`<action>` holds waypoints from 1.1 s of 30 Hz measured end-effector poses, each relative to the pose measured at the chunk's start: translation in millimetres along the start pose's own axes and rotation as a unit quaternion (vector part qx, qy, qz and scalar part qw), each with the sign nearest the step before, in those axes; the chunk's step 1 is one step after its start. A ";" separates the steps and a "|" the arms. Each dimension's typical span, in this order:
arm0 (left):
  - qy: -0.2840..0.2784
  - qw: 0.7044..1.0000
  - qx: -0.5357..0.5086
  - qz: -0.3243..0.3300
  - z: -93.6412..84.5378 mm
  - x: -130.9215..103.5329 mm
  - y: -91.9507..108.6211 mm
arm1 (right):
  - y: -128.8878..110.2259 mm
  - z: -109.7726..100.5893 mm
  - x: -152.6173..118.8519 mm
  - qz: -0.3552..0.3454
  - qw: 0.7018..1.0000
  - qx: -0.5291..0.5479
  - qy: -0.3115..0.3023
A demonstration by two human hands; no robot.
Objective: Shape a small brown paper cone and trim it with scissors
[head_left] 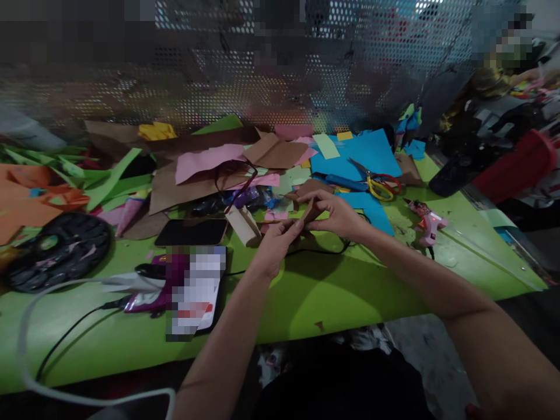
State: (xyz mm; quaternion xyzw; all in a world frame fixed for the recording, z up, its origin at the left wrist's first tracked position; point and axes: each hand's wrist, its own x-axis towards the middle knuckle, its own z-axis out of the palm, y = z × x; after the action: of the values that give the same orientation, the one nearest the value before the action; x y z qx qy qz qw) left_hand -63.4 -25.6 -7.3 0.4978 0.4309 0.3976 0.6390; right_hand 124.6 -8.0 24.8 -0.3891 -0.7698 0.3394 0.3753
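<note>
In the head view, at frame centre, the left hand (276,238) and right hand (333,214) both pinch a small brown paper piece (307,213), which may crease or tear if the fingertips squeeze unevenly.

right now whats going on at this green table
A person is holding a small brown paper piece between both hands: left hand below, right hand above. They work over a green table littered with coloured paper scraps. Scissors lie on blue paper, a pink glue gun rests to the right, and a phone lies to the left.
</note>
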 end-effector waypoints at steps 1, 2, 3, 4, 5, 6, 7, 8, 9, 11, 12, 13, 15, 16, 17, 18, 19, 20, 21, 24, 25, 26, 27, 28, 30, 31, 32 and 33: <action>0.000 1.000 -0.004 -0.001 -0.1 0.3 -0.3 | -1.0 0.2 -0.2 0.002 1.000 0.000 -0.003; 0.000 1.000 -0.007 -0.002 -0.2 0.5 -0.4 | -1.9 0.0 -0.2 0.001 1.000 -0.002 -0.006; 0.001 1.000 -0.009 -0.002 -0.4 0.7 -0.2 | -2.6 -0.6 0.0 -0.003 1.000 -0.004 -0.004; 0.005 1.000 -0.011 -0.002 -0.6 0.7 0.1 | -3.0 -1.5 0.4 -0.007 1.000 -0.006 0.001; 0.009 1.000 -0.012 -0.003 -0.7 0.7 0.4 | -3.2 -2.6 1.0 -0.011 1.000 -0.006 0.009; 0.014 1.000 -0.013 -0.004 -0.9 0.7 0.8 | -3.0 -3.6 1.6 -0.014 1.000 -0.003 0.019; 0.018 1.000 -0.013 -0.005 -0.9 0.6 1.2 | -2.7 -4.5 2.2 -0.017 0.999 0.001 0.031; 0.023 1.000 -0.013 -0.005 -1.0 0.6 1.4 | -2.1 -5.0 2.8 -0.019 0.999 0.004 0.041; 0.026 1.000 -0.011 -0.004 -1.0 0.5 1.6 | -1.4 -5.1 3.3 -0.020 0.999 0.006 0.048; 0.031 0.999 -0.005 0.002 -1.1 0.7 1.6 | 0.2 -4.3 3.9 -0.017 0.998 0.002 0.056; 0.034 0.999 -0.002 0.004 -1.1 0.9 1.3 | 1.0 -3.5 3.9 -0.012 0.998 -0.001 0.058; 0.037 0.999 0.001 0.006 -1.2 1.3 0.9 | 1.6 -2.8 3.9 -0.005 0.998 -0.002 0.061; 0.044 0.999 0.008 0.009 -1.4 2.3 -0.5 | 2.4 -1.6 3.3 0.006 0.998 0.000 0.070; 0.045 0.999 0.014 0.012 -1.5 2.9 -1.5 | 2.5 -1.3 3.0 0.008 0.997 0.000 0.074; 0.045 0.999 0.018 0.016 -1.6 3.5 -2.5 | 2.5 -1.1 2.5 0.007 0.997 -0.002 0.077; 0.043 0.999 0.022 0.021 -1.7 4.0 -3.7 | 2.4 -1.1 2.1 0.004 0.997 -0.006 0.081; 0.041 0.999 0.025 0.026 -1.8 4.5 -4.7 | 2.4 -1.1 1.7 0.000 0.997 -0.012 0.082; 0.038 0.999 0.027 0.029 -2.1 4.9 -5.7 | 2.4 -1.1 1.4 -0.002 0.996 -0.017 0.085; 0.036 0.998 0.028 0.030 -2.3 5.1 -6.6 | 2.6 -0.9 1.1 -0.004 0.996 -0.019 0.087; 0.038 0.998 0.035 0.029 -3.2 5.2 -8.1 | 4.0 0.1 1.1 0.001 0.995 -0.014 0.097; 0.041 0.998 0.040 0.028 -3.6 5.1 -8.4 | 4.7 0.5 1.2 0.005 0.995 -0.013 0.098; 0.044 0.998 0.045 0.027 -3.8 5.0 -8.5 | 5.4 0.8 1.4 0.010 0.995 -0.014 0.096; 0.048 0.997 0.050 0.029 -4.1 5.0 -8.8 | 6.2 1.2 1.6 0.014 0.996 -0.016 0.092; 0.049 0.997 0.055 0.032 -4.2 5.1 -9.0 | 6.8 1.6 1.8 0.017 0.996 -0.019 0.088; 0.049 0.996 0.056 0.047 -4.0 5.6 -9.7 | 7.7 2.5 1.7 0.016 0.996 -0.025 0.083; 0.048 0.996 0.053 0.055 -3.8 5.9 -9.9 | 8.0 3.1 1.6 0.014 0.996 -0.028 0.084; 0.048 0.996 0.051 0.060 -3.4 6.2 -10.0 | 8.2 3.8 1.4 0.012 0.995 -0.031 0.089; 0.050 0.996 0.051 0.061 -2.9 6.4 -9.9 | 8.3 4.5 1.2 0.012 0.995 -0.033 0.094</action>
State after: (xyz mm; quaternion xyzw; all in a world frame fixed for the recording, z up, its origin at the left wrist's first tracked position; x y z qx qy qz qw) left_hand -63.4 -20.7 -18.3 0.5345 0.4507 0.4380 0.5651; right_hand 123.2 -4.1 16.2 -0.4404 -0.7369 0.2802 0.4295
